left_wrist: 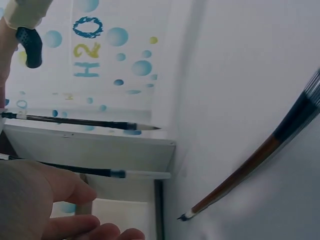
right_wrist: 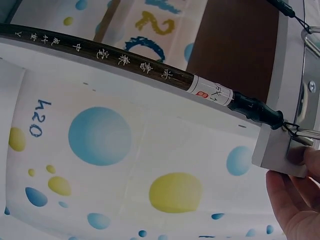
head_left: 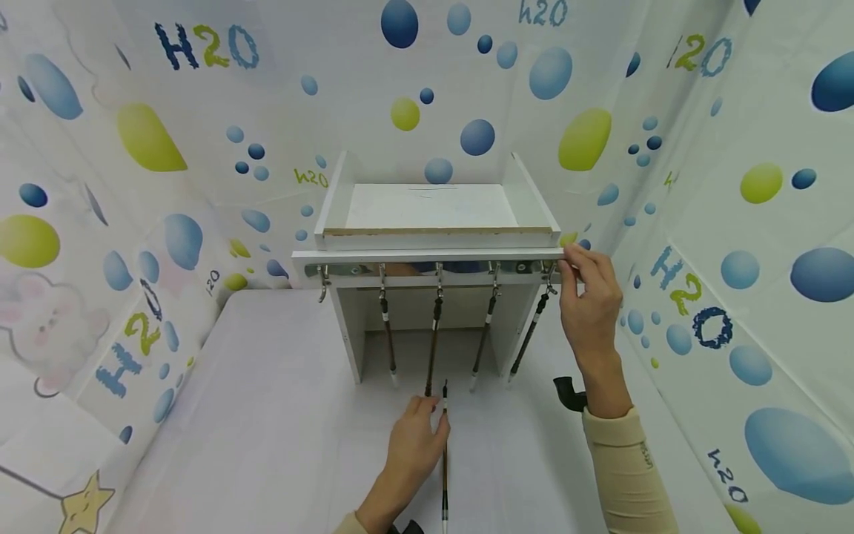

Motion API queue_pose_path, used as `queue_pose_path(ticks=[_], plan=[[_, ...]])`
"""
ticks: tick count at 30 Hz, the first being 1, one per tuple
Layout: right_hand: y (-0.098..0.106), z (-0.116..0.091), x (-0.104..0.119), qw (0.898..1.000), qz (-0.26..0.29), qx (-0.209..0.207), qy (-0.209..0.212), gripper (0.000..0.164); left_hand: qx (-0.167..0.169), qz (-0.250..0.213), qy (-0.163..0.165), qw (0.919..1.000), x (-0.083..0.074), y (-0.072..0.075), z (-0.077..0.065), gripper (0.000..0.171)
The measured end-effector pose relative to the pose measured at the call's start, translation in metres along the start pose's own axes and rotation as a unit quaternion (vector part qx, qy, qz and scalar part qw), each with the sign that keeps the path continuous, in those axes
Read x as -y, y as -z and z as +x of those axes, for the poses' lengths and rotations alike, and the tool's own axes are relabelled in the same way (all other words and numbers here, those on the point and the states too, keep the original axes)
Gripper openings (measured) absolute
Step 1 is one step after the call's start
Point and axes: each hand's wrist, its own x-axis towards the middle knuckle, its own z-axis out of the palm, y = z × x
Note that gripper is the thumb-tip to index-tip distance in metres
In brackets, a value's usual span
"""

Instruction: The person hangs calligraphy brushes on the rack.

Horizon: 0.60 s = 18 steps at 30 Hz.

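A white shelf rack (head_left: 373,255) stands ahead with a metal hook strip along its front edge. My right hand (head_left: 590,304) pinches the right end of that edge, fingers wrapped at its corner in the right wrist view. Close beside it hangs a dark calligraphy brush (right_wrist: 135,62) with white lettering, looped on a hook. My left hand (head_left: 412,441) is at the lower end of the middle hanging brush (head_left: 434,341), whose tip is hidden behind the fingers. Its thumb and fingers stand apart in the left wrist view. Another brush (head_left: 445,460) lies on the white table beside the left thumb.
Other brushes hang from the strip, one left of the middle (head_left: 388,341) and one right of it (head_left: 482,345). A bare hook (head_left: 323,283) is at the left end. An open-topped white tray (head_left: 434,208) tops the rack. Patterned sheets (head_left: 360,96) enclose the table.
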Motion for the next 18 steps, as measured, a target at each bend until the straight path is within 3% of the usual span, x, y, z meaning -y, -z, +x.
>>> queue_pose_path(ticks=[10,18], plan=[[0.001,0.0,0.0,1.0,0.0,-0.001,0.0,0.028,0.042,-0.001,0.063,0.9971,0.003,-0.027,-0.005,0.036],[0.002,-0.001,0.0,1.0,-0.001,0.001,0.002,0.029,0.05,-0.001,0.068,0.9964,0.006,-0.038,-0.009,0.035]])
